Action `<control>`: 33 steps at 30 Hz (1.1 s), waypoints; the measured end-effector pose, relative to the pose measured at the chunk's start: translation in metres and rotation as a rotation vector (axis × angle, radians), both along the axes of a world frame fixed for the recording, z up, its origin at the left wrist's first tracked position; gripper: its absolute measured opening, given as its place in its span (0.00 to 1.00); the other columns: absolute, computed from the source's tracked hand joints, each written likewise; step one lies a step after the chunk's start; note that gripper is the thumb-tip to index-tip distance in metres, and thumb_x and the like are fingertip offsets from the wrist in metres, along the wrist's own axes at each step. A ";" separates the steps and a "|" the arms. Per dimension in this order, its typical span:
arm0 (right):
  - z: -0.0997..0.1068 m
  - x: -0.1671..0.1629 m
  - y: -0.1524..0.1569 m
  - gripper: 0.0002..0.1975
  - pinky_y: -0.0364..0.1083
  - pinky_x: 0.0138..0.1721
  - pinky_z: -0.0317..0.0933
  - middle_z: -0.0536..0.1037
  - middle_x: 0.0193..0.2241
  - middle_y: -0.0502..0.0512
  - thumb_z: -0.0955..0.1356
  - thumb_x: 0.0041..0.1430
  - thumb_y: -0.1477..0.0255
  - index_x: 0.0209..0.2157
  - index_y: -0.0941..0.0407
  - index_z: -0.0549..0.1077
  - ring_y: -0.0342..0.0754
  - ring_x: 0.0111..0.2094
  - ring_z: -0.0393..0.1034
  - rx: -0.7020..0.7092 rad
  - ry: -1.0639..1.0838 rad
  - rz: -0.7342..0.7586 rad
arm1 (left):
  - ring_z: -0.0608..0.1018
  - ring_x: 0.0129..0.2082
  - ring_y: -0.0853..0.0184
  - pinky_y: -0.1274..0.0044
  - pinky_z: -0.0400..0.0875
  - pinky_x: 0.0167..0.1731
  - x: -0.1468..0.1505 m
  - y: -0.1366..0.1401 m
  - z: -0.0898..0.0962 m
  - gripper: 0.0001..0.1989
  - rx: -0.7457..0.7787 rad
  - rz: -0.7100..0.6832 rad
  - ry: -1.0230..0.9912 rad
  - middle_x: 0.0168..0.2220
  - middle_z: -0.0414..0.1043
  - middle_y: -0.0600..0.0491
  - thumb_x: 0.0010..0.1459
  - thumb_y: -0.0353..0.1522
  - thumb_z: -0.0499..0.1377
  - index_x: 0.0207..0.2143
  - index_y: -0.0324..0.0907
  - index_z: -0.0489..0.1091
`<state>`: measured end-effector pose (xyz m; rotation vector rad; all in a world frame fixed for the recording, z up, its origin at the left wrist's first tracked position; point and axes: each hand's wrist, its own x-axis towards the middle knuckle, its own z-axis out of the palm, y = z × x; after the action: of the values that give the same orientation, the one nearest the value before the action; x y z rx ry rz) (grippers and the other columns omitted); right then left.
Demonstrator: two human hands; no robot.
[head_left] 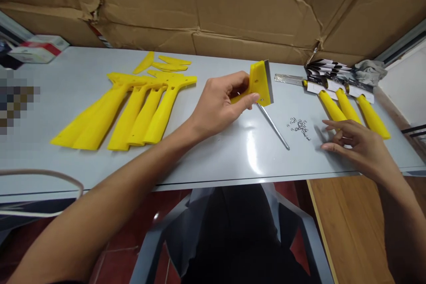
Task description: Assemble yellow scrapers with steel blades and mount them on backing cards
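Grips a yellow scraper (260, 83) in the left hand (220, 101), pinched between thumb and fingers by its head and raised above the surface (208, 164). Points its metal blade (269, 82) rightward, long edge near upright, toward the side of the right hand (359, 143). Holds nothing visible in that right hand — thumb and forefinger parted, other fingers loosely curled. Cannot tell whether it touches the surface or hovers just over it.

Comes down, in space, to one relation: right hand to small metal screws (301, 125), loosely scattered just beyond the fingertips, leftward and slightly farther from the body. Puts them nearer the right hand than the left. Sets the scraper past them on much the same line, farther left and away, well apart from the right fingers.

Shows a metal rod (275, 129) between scraper and screws — long axis slanting from behind the scraper's head toward the near edge and rightward, far end hidden. Has yellow T-shaped handles (163, 113) side by side left of the left hand, and yellow handles with cards (372, 117) just beyond the right hand.
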<state>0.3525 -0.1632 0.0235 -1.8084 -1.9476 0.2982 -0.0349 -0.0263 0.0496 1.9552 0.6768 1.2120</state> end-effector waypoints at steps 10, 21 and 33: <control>-0.001 -0.014 -0.013 0.29 0.42 0.36 0.61 0.80 0.39 0.57 0.74 0.57 0.43 0.41 0.56 0.83 0.39 0.37 0.70 -0.181 0.090 -0.113 | 0.77 0.30 0.69 0.74 0.74 0.28 -0.001 0.005 -0.002 0.17 -0.007 -0.012 0.008 0.33 0.81 0.53 0.63 0.49 0.70 0.36 0.46 0.80; -0.013 -0.033 0.046 0.38 0.41 0.38 0.63 0.77 0.37 0.52 0.78 0.50 0.42 0.56 0.52 0.83 0.34 0.32 0.64 0.013 0.121 0.066 | 0.77 0.28 0.70 0.76 0.73 0.27 0.000 0.009 -0.005 0.17 -0.001 -0.010 0.035 0.29 0.79 0.54 0.62 0.49 0.70 0.34 0.45 0.79; -0.012 -0.058 0.079 0.30 0.41 0.35 0.62 0.79 0.41 0.55 0.77 0.53 0.43 0.48 0.51 0.87 0.33 0.31 0.65 0.025 0.142 0.140 | 0.77 0.27 0.69 0.76 0.74 0.26 0.001 0.010 -0.006 0.17 -0.011 -0.027 0.043 0.29 0.80 0.53 0.62 0.49 0.70 0.33 0.45 0.79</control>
<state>0.2942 -0.0841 0.0110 -1.5936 -1.9718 0.4339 -0.0338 -0.0163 0.0432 1.9799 0.6757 1.1503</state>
